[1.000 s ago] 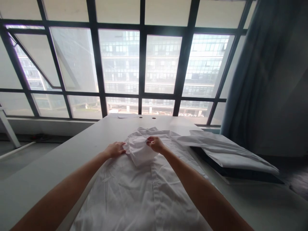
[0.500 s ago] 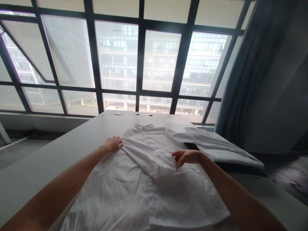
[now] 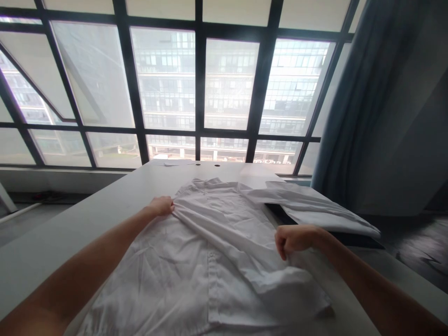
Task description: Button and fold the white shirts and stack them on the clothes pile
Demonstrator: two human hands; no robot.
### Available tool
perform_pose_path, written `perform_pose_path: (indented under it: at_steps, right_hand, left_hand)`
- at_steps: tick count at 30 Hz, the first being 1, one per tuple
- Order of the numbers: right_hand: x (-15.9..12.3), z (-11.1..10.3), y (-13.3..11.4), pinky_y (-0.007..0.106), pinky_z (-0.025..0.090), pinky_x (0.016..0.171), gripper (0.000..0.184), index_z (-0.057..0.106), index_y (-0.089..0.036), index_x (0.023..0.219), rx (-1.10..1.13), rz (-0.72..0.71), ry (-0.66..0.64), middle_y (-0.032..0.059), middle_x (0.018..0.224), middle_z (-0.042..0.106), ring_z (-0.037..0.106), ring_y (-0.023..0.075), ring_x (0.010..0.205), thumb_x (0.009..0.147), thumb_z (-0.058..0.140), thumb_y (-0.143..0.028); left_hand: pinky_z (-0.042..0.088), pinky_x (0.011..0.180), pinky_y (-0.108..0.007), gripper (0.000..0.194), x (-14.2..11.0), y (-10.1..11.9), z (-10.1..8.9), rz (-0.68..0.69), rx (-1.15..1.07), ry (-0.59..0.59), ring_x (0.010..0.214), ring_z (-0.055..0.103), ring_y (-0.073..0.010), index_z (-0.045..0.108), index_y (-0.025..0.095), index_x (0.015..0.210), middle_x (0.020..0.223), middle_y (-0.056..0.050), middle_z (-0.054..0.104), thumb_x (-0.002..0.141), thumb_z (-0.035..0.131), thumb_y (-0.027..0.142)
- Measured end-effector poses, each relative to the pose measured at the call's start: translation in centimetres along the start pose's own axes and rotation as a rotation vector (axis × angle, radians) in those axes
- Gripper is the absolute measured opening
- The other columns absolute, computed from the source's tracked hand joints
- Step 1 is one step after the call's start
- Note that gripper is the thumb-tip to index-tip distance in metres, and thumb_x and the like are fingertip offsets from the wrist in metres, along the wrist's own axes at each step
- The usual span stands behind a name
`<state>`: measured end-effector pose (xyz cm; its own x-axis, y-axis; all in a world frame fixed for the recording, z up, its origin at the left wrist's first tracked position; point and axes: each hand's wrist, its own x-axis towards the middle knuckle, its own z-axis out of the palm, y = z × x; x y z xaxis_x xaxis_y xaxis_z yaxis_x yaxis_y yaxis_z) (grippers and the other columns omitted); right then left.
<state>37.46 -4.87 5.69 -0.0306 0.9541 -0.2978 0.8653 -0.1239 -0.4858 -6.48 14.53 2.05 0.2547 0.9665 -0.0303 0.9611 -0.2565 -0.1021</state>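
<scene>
A white button-up shirt (image 3: 175, 266) lies spread on the white table, its button strip running down the middle. One sleeve slants across the front from the upper left toward the lower right, with loose folds. My left hand (image 3: 162, 206) pinches the cloth at the shirt's upper left edge, near the shoulder. At the right side my right hand (image 3: 296, 239) is closed, fingers curled down on the edge of the sleeve cloth; the exact grip is partly hidden behind the fingers.
The white table (image 3: 115, 200) runs toward the large window. Right of the shirt, more white cloth (image 3: 315, 210) lies over a dark flat object (image 3: 353, 239). A blue-grey curtain (image 3: 346, 121) hangs at the right. Two dark round holes show near the table's far end.
My right hand has moved right and slightly toward me, and the sleeve cloth now stretches farther across the shirt to the lower right. My left hand stays at the shoulder edge.
</scene>
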Motion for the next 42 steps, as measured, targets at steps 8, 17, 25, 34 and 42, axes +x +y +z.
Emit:
perform_pose_path:
  at_steps: [8,17,25,34,42]
  right_hand:
    - [0.4,2.1,-0.8,0.025,0.028,0.049,0.040,0.058,-0.018,0.061,-0.190,-0.153,-0.032,0.0009,0.057,0.055,0.045,0.0117,0.052,0.088,0.059,-0.047]
    - [-0.5,4.2,-0.3,0.024,0.025,0.052,0.044,0.057,-0.017,0.084,0.054,-0.193,-0.069,-0.0047,0.063,0.046,0.037,0.0108,0.059,0.085,0.061,-0.061]
    - [-0.8,4.2,-0.5,0.021,0.037,0.065,0.040,0.051,-0.019,0.109,0.295,-0.138,-0.195,-0.0054,0.082,0.053,0.046,0.0103,0.072,0.073,0.068,-0.017]
    - [-0.4,5.0,-0.5,0.025,0.043,0.076,0.031,0.054,-0.020,0.095,0.205,-0.057,-0.046,-0.0006,0.091,0.059,0.055,0.0163,0.087,0.070,0.073,-0.022]
    - [-1.0,5.3,-1.3,0.038,0.050,0.092,0.030,0.068,-0.022,0.108,-0.067,-0.268,0.257,0.0081,0.114,0.068,0.065,0.0264,0.102,0.079,0.072,-0.023]
  left_hand:
    - [0.044,0.105,-0.046,0.042,7.6,3.3,-2.0,0.029,-0.018,0.106,0.129,0.055,-0.0301,0.063,0.024,0.133,0.146,-0.014,0.056,0.100,0.039,0.035]
    - [0.045,0.103,-0.046,0.052,16.2,2.9,0.4,-0.064,-0.118,0.093,0.132,0.051,-0.0356,0.060,0.025,0.138,0.145,-0.018,0.055,0.092,0.055,0.051]
    - [0.051,0.085,-0.033,0.039,18.1,1.6,1.4,-0.141,-0.256,0.191,0.109,0.067,-0.0301,0.074,0.019,0.114,0.120,-0.016,0.072,0.096,0.051,0.044]
    - [0.049,0.080,-0.035,0.036,18.4,-1.3,1.3,-0.347,-0.566,0.361,0.107,0.068,-0.0329,0.078,0.017,0.106,0.118,-0.016,0.074,0.093,0.056,0.043]
    - [0.049,0.096,-0.035,0.046,17.6,-1.6,1.7,-0.251,-0.430,0.379,0.118,0.065,-0.0316,0.067,0.012,0.126,0.127,-0.020,0.069,0.093,0.054,0.041]
